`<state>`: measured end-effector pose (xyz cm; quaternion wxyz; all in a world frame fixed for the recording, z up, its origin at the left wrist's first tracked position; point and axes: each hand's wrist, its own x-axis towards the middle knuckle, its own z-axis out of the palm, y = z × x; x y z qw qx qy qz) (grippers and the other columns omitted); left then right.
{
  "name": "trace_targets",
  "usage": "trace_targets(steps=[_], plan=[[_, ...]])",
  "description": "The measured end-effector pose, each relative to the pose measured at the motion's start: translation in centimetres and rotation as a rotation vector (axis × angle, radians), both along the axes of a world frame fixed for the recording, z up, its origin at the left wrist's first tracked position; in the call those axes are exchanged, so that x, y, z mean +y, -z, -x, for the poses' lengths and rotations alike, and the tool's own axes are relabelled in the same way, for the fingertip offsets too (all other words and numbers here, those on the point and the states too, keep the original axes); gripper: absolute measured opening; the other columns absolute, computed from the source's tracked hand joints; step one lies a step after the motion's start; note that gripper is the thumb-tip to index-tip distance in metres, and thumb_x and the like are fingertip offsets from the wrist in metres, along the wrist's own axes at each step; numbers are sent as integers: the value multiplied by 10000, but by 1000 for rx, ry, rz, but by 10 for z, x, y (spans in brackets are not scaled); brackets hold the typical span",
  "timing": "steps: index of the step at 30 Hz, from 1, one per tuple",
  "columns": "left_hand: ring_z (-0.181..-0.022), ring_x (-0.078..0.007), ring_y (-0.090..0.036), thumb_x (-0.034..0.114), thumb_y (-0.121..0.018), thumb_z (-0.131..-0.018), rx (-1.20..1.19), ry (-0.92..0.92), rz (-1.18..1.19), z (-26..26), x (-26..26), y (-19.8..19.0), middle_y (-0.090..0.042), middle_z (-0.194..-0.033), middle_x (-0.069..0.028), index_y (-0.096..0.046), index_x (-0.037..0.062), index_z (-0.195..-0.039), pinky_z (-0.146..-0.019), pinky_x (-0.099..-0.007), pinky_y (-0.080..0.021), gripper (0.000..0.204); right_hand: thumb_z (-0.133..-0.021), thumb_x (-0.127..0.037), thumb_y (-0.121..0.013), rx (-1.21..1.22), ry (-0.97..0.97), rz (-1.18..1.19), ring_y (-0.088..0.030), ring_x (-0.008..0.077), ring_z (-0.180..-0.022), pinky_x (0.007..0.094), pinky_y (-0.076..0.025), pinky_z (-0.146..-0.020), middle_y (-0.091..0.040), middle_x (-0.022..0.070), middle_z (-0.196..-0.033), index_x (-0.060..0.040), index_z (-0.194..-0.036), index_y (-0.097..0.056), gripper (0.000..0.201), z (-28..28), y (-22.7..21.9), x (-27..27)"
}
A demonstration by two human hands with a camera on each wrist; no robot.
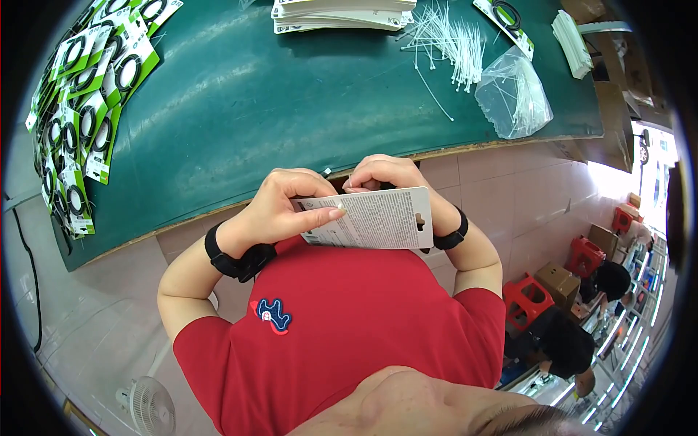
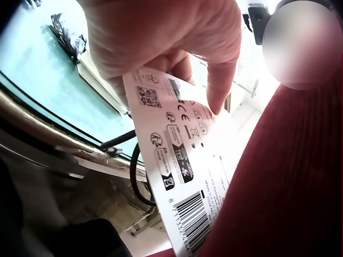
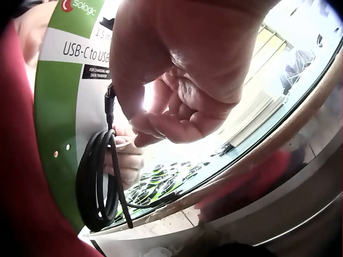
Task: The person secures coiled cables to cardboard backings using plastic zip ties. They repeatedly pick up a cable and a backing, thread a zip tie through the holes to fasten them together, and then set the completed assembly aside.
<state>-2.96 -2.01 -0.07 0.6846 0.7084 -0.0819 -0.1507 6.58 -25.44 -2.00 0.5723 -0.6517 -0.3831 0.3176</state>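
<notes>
A printed cardboard packaging card [image 1: 385,218] stands tilted in front of the red shirt, its text side toward the head camera. My left hand [image 1: 280,203] grips its left end, thumb on the text side and fingers behind. On the card's green and white front, seen from the right wrist, lies a coiled black USB cable [image 3: 96,176] with its connector [image 3: 110,101] pointing up. My right hand [image 1: 385,174] is behind the card with fingers curled, thumb and forefinger pinched together beside the coil. A thin white cable tie [image 3: 125,142] runs to those fingertips; the card hides much of this in the head view.
Many carded cables [image 1: 87,109] lie piled at the left of the green table [image 1: 291,109]. A stack of cards [image 1: 342,16] sits at the back. Loose white cable ties [image 1: 454,47] and a plastic bag [image 1: 515,98] of ties are at the right. The table edge borders the hands.
</notes>
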Motion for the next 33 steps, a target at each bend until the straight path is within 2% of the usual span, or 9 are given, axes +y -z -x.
trace_targets(steps=[7, 9, 10, 13, 14, 17, 27, 31, 33], plan=[[-825, -171, -683, 114, -791, -832, 41, 4, 6, -4, 0, 4, -732, -911, -115, -751, -16, -914, -731, -281, -524, 158, -812, -80, -757, -17, -56, 0, -616, 156, -800, 269, -487, -671, -667, 57, -901, -33, -971, -701, 176, -19, -7, -8], [-768, -140, -670, 187, -798, -844, 113, 28, -27, -9, -1, 7, -723, -847, -94, -749, -17, -908, -683, -272, -518, 219, -784, -55, -773, -238, 93, 22, -625, 174, -789, 277, -491, -668, -687, 65, -944, -50, -990, -718, 213, -33, -13, -12], [-740, -125, -664, 224, -801, -851, 147, 42, -43, -11, -2, 8, -719, -815, -83, -749, -17, -906, -659, -268, -514, 253, -784, -55, -773, -238, 93, 25, -625, 174, -789, 277, -491, -668, -687, 65, -944, -50, -990, -718, 213, -38, -22, -12], [-719, -109, -654, 237, -802, -850, 212, 84, -52, -20, -5, 6, -711, -787, -76, -745, -24, -905, -637, -267, -508, 274, -758, -49, -777, -707, -41, -122, -608, 195, -768, 302, -492, -634, -656, 51, -901, -59, -943, -710, 197, -54, -59, -11], [-709, -102, -648, 244, -802, -849, 247, 107, -60, -22, -6, 4, -708, -774, -73, -743, -28, -905, -626, -267, -505, 284, -758, -49, -777, -709, -40, -118, -608, 195, -768, 302, -492, -634, -656, 51, -901, -59, -943, -710, 197, -49, -59, -10], [-690, -102, -648, 247, -801, -847, 211, 132, -107, -27, -10, -1, -706, -756, -72, -741, -31, -905, -613, -267, -504, 290, -744, -65, -759, -847, -208, -24, -585, 205, -749, 323, -489, -597, -604, 45, -856, -66, -894, -692, 164, -26, -58, 3], [-659, -107, -653, 254, -791, -852, 153, 132, -129, -25, -10, 1, -704, -738, -68, -740, -31, -900, -593, -269, -504, 293, -722, -102, -720, -970, -249, -46, -567, 206, -728, 321, -482, -558, -562, 45, -842, -61, -860, -668, 153, -25, -52, 8], [-729, -115, -632, 148, -807, -826, 208, 146, -166, -26, -12, -5, -723, -809, -74, -746, -12, -910, -651, -276, -485, 190, -747, -98, -726, -944, -261, -38, -570, 207, -732, 314, -483, -565, -567, 47, -846, -53, -880, -676, 149, -26, -54, 6], [-721, -152, -666, 176, -793, -831, 71, 106, -150, -23, -13, 1, -714, -783, -88, -747, -14, -898, -615, -282, -505, 207, -788, -92, -729, -894, -273, -21, -584, 209, -751, 300, -491, -595, -585, 48, -867, -42, -917, -693, 142, -27, -58, 4]])
